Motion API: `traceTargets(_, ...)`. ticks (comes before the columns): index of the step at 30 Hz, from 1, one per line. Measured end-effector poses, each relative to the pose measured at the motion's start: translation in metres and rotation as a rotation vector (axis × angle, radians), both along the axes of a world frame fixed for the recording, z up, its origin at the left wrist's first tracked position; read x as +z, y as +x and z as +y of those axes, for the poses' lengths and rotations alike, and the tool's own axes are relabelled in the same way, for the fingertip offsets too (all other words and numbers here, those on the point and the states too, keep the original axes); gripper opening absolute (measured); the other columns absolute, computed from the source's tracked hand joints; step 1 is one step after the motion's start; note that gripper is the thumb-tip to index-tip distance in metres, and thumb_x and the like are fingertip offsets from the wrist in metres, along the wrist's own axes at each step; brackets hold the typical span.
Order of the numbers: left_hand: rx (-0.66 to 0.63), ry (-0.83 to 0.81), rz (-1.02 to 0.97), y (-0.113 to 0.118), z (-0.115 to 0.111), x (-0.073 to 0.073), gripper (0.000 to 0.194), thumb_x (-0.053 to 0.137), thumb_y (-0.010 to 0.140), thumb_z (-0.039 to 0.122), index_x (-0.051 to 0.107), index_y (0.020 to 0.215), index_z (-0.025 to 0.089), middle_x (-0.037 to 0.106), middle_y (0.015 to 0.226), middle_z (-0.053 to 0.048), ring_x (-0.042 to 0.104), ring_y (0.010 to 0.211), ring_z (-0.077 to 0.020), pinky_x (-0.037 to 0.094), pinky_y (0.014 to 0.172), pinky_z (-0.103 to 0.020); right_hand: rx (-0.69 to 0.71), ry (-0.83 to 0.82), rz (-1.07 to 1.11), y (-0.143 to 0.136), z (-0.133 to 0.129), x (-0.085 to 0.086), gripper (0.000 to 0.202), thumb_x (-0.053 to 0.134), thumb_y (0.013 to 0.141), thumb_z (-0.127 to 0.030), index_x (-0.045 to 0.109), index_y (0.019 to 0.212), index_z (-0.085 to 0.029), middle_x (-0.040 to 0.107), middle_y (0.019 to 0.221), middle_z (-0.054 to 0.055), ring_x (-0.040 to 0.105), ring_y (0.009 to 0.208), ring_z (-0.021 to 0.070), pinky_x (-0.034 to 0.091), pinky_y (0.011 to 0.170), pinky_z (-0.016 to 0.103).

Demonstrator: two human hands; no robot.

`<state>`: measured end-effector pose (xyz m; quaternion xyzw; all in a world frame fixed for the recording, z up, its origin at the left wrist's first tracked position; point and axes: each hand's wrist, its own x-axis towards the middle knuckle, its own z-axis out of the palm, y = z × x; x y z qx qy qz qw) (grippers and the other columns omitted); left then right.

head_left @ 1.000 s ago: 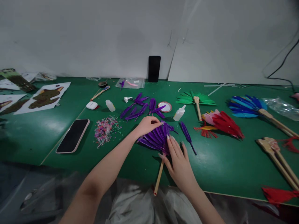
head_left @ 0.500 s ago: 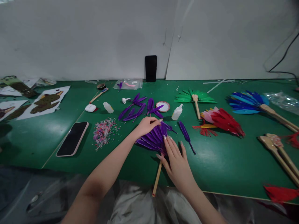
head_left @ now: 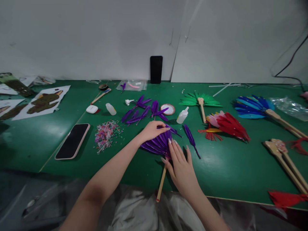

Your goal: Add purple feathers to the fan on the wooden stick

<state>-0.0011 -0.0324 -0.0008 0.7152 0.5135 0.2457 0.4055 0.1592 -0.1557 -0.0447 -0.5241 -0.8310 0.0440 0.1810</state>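
Observation:
A fan of purple feathers (head_left: 157, 145) on a wooden handle (head_left: 161, 184) lies on the green table (head_left: 134, 170) in front of me. My left hand (head_left: 155, 129) reaches over the top of the fan, its thumb and fingers pinched together at the feathers' upper ends; what the fingertips hold is too small to make out. My right hand (head_left: 181, 163) lies flat across the fan's right side, fingers spread, its thumb near the base of the feathers. A single purple feather (head_left: 191, 139) rests right of that hand. More purple feathers (head_left: 139, 114) lie beyond the left hand.
Two glue bottles (head_left: 182, 115), a round lid (head_left: 167, 109) and a black phone (head_left: 156, 70) stand or lie farther back. To the left are a phone (head_left: 72, 141) and coloured chips (head_left: 106, 134). Green (head_left: 201, 100), red (head_left: 232, 126) and blue (head_left: 252, 106) feather fans lie right.
The camera view has shifted slightly. My left hand's fingertips have moved slightly right, while my right hand keeps its place on the fan.

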Motion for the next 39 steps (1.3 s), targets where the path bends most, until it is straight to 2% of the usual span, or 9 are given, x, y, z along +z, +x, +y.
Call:
traceTargets(10,0.007,0.003,-0.015,-0.002,0.001,-0.003,0.023,0.059,0.080,0.038,0.067,0.074,0.017,0.070,0.083,-0.003,0.062,0.080,-0.0197,0.044,0.075,-0.029,-0.020,0.023,-0.021,-0.001,-0.001,0.001,0.066,0.028,0.097,-0.046,0.003,0.150,-0.015,0.033,0.149,0.013,0.033,0.136,0.0261,0.016,0.110,0.052)
traceTargets(16,0.015,0.000,-0.047,-0.006,0.002,-0.003,0.024,0.058,0.081,0.038,0.069,0.079,0.017,0.072,0.087,-0.004,0.063,0.083,-0.0194,0.044,0.077,-0.028,-0.020,0.024,0.013,0.000,-0.001,0.000,0.070,0.033,0.096,-0.046,0.001,0.150,-0.016,0.032,0.150,0.012,0.032,0.136,0.0262,0.018,0.110,0.052)
traceTargets(22,0.152,-0.002,-0.108,-0.026,0.007,0.001,0.041,0.038,0.091,0.041,0.068,0.080,0.014,0.071,0.080,-0.007,0.059,0.063,-0.0135,0.046,0.062,-0.025,-0.055,0.043,0.165,0.003,-0.002,0.001,0.077,0.046,0.090,-0.050,0.010,0.149,-0.015,0.038,0.146,0.017,0.035,0.134,0.0316,0.021,0.108,0.057)
traceTargets(25,0.222,0.020,-0.141,-0.038,0.011,0.004,0.038,0.037,0.091,0.036,0.065,0.079,0.014,0.071,0.079,-0.007,0.058,0.064,-0.0122,0.046,0.063,-0.024,-0.085,0.055,0.354,0.007,-0.001,0.004,0.060,0.050,0.090,-0.042,0.030,0.140,-0.016,0.051,0.134,0.018,0.045,0.126,0.0304,0.034,0.102,0.053)
traceTargets(28,0.263,0.032,-0.149,-0.047,0.013,0.005,0.034,0.039,0.090,0.033,0.064,0.078,0.014,0.069,0.077,-0.007,0.057,0.063,-0.0118,0.045,0.060,-0.023,-0.182,0.094,0.539,0.014,-0.002,0.007,0.029,0.053,0.090,-0.033,0.050,0.115,-0.018,0.064,0.108,0.013,0.060,0.103,0.0264,0.048,0.085,0.043)
traceTargets(31,0.253,0.027,-0.139,-0.052,0.013,0.005,0.034,0.042,0.090,0.036,0.063,0.074,0.015,0.067,0.073,-0.006,0.057,0.063,-0.0122,0.043,0.058,-0.023,-0.185,0.164,0.570,0.019,-0.005,0.009,0.005,0.054,0.089,-0.025,0.055,0.093,-0.021,0.066,0.085,0.006,0.062,0.083,0.0222,0.049,0.077,0.039)
traceTargets(36,0.135,-0.011,-0.120,-0.045,0.007,0.004,0.033,0.050,0.086,0.043,0.066,0.076,0.015,0.067,0.074,-0.005,0.059,0.066,-0.0135,0.044,0.059,-0.024,-0.027,0.245,0.529,0.018,-0.008,0.011,0.008,0.054,0.088,-0.015,0.057,0.092,-0.021,0.067,0.083,0.004,0.062,0.080,0.0190,0.044,0.089,0.043)
traceTargets(39,0.067,-0.032,-0.120,-0.038,0.003,0.004,0.034,0.052,0.085,0.046,0.067,0.077,0.016,0.068,0.077,-0.005,0.061,0.068,-0.0146,0.045,0.059,-0.024,-0.020,0.246,0.551,0.018,-0.010,0.010,0.008,0.056,0.087,-0.015,0.057,0.092,-0.021,0.068,0.084,0.003,0.063,0.080,0.0186,0.044,0.088,0.041)
